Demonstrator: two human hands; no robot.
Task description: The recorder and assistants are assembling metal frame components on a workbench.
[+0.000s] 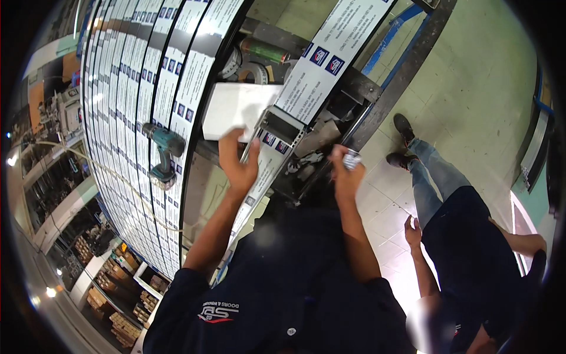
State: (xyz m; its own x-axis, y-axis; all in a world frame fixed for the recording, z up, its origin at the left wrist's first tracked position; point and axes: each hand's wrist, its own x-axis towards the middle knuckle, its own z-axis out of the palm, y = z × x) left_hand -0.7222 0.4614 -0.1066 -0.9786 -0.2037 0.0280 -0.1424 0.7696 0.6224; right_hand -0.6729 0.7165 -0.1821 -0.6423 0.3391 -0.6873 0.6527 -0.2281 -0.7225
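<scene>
A long profile wrapped in white printed film [325, 66] runs diagonally in front of me. Across it sits a rectangular metal frame [282, 127] with a hollow middle and holes along its side. My left hand [238, 168] is at the frame's left side, thumb and fingers apart, beside a thin metal edge; whether it touches that edge is unclear. To the right of the profile, my right hand [348, 175] is closed around a small silvery-white object [352, 159], its kind too small to make out.
At left, film-covered profiles [194, 76] lie side by side, with a teal cordless drill [164, 150] on them. A white sheet [236, 112], a tape roll [254, 74] and a green can [262, 51] lie beyond my left hand. Another person [466, 236] stands at right.
</scene>
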